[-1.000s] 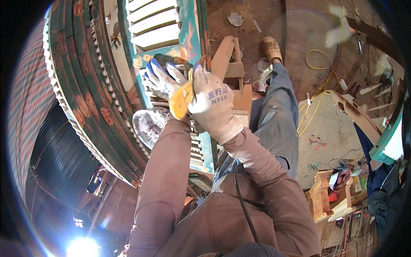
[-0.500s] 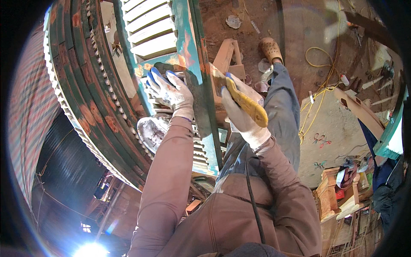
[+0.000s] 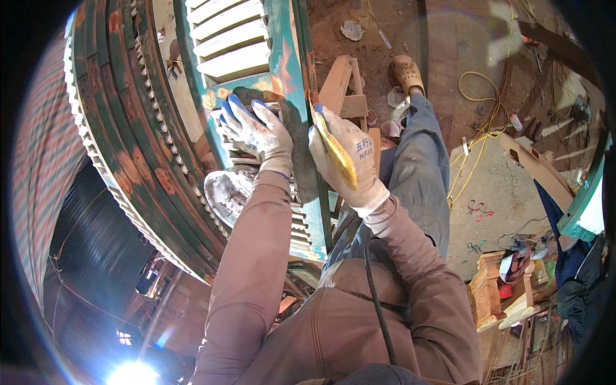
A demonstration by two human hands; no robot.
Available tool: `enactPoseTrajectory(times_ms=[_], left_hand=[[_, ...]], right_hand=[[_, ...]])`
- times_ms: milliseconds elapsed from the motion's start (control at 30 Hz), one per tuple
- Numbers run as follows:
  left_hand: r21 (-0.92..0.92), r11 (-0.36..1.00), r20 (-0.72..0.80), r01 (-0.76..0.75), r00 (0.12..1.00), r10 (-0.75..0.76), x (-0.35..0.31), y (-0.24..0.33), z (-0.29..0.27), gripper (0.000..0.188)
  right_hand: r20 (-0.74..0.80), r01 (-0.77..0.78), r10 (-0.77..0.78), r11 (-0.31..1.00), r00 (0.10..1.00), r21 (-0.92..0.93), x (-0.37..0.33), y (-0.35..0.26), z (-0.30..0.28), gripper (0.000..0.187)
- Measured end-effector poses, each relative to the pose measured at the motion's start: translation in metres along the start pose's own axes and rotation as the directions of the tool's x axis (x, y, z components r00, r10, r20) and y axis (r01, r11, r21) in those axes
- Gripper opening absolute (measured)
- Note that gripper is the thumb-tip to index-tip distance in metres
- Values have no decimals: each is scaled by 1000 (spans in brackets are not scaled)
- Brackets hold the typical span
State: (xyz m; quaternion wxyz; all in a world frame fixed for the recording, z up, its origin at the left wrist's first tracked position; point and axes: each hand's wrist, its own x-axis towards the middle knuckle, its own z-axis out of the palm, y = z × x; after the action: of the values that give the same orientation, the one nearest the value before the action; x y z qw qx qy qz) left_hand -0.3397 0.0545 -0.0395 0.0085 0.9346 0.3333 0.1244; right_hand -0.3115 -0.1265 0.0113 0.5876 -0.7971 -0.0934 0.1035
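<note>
A green louvred shutter (image 3: 290, 70), its paint worn to bare patches, lies in front of me. Across its slats rests my left hand (image 3: 264, 140), gloved in white with blue fingertips, open with the fingers spread. My right hand (image 3: 359, 144), gloved alike, is closed around the yellow handle of a putty knife (image 3: 339, 151) at the shutter's right edge. The glove and the edge hide its blade. Beside my left forearm sits a round metal bowl (image 3: 224, 192) with white paste in it.
More dark green shutters with reddish patches (image 3: 138, 154) stand at the left. A wooden trestle (image 3: 337, 80) is under the shutter's right side. Yellow cord (image 3: 478, 96) loops over the floor at right, near wooden pieces (image 3: 539, 170) and scattered tools. A bright lamp (image 3: 133, 373) glares at lower left.
My right hand has moved left and turned, bringing the putty knife against the shutter's right edge with its handle more upright. My left hand has barely shifted.
</note>
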Motion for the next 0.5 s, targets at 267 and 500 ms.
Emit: enactPoseTrajectory(times_ms=[267,500], left_hand=[[40,999,-41,-22,999,24,-4,-11,7,56],[-6,999,-36,-38,999,38,-2,-7,6,56]], right_hand=[[124,-280,267,955,956,98,-27,-5,-31,41],[-46,-37,47,980,998,194,-4,11,-11,34]])
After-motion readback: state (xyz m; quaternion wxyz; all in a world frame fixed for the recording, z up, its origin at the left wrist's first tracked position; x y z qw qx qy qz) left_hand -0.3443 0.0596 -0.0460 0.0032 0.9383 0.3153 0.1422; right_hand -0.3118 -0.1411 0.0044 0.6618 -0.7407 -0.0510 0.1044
